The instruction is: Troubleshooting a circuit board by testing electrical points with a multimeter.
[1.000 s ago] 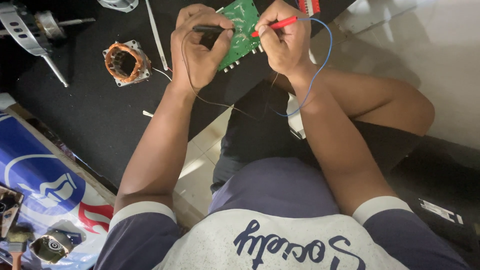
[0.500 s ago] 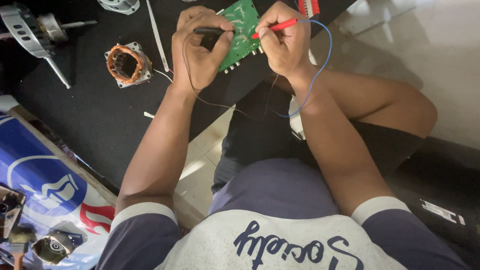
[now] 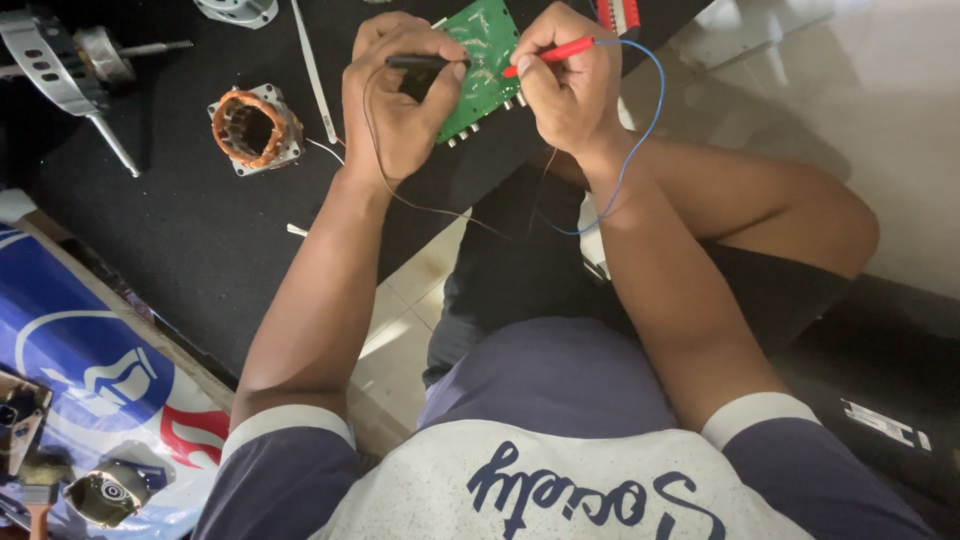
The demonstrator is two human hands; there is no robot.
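Matting (image 3: 150, 230), black and coarse-textured, covers the work surface at upper left; its edge runs diagonally toward pale floor tiles (image 3: 400, 330). A blue printed banner (image 3: 90, 370) with white and red graphics lies at lower left.

A grey metal motor bracket with shaft (image 3: 60, 70) rests on the matting at upper left. Near it lies a motor stator (image 3: 253, 128): a square pale frame around a ring of copper-coloured windings, hollow at centre. A thin white strip (image 3: 313, 70) lies between the stator and the left hand.

The circuit board (image 3: 478, 62) is green, flat and rectangular, with small metal terminals along its lower edge. It sits at top centre between both hands, tilted, its long axis running from lower left to upper right.

The left hand (image 3: 395, 100) is clenched, its fingers (image 3: 440, 75) gripping a black test probe (image 3: 425, 62). The probe lies nearly horizontal, tip pointing right onto the board. A thin dark lead (image 3: 430, 208) trails from it below the wrist.

The right hand (image 3: 570, 85) is likewise closed, pinching a red test probe (image 3: 550, 52). This probe points left and slightly downward, its tip touching the board. A blue lead (image 3: 650, 110) loops from its rear end, curving right and down past the forearm.
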